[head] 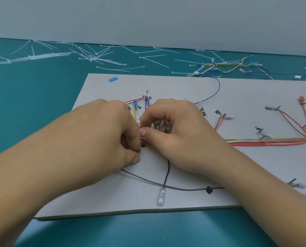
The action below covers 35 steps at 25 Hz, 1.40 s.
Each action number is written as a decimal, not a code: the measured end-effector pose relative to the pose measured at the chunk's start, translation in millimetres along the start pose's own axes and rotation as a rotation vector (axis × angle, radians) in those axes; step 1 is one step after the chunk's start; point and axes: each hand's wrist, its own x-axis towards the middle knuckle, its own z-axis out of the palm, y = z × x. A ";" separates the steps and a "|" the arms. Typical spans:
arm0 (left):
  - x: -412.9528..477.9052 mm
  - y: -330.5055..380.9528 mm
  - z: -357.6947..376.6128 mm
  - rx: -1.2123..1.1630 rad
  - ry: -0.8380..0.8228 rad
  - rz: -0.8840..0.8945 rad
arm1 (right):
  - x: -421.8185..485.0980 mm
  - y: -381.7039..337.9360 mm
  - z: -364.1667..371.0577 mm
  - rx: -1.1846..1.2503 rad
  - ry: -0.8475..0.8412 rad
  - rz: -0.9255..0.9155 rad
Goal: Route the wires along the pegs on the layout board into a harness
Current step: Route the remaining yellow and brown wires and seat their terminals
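Red and yellow wires (pixel 264 143) lie bunched on the board (pixel 255 172). My left grip (pixel 102 139) and right grip (pixel 177 134) curl tight and pinch the wires mid-board, where a white tie (pixel 139 123) sticks up.

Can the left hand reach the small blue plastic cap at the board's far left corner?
Probably yes: bare grey board lies before the small blue plastic cap, but the left hand holds coloured wires.

Both forearms reach in; the left hand (pixel 102 138) and right hand (pixel 175 132) meet, fingers curled, apparently pinching the wire bundle (pixel 145 142).
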 end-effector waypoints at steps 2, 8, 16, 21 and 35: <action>0.8 0.2 -1.0 0.008 -0.018 0.000 | -0.3 -0.5 -0.3 -0.005 -0.005 -0.002; -1.1 2.4 7.0 0.005 0.049 0.044 | -0.5 -0.5 -1.3 -0.005 -0.007 -0.018; 1.9 -10.5 -7.7 -0.094 -0.016 0.122 | -0.8 4.1 -1.9 0.072 0.081 0.015; 6.2 -14.3 -11.3 -0.208 -0.046 0.147 | -1.2 4.0 -5.7 0.065 0.083 0.041; 17.4 -15.4 -0.4 -0.715 -0.186 0.082 | -3.4 4.4 -4.5 0.036 0.004 0.055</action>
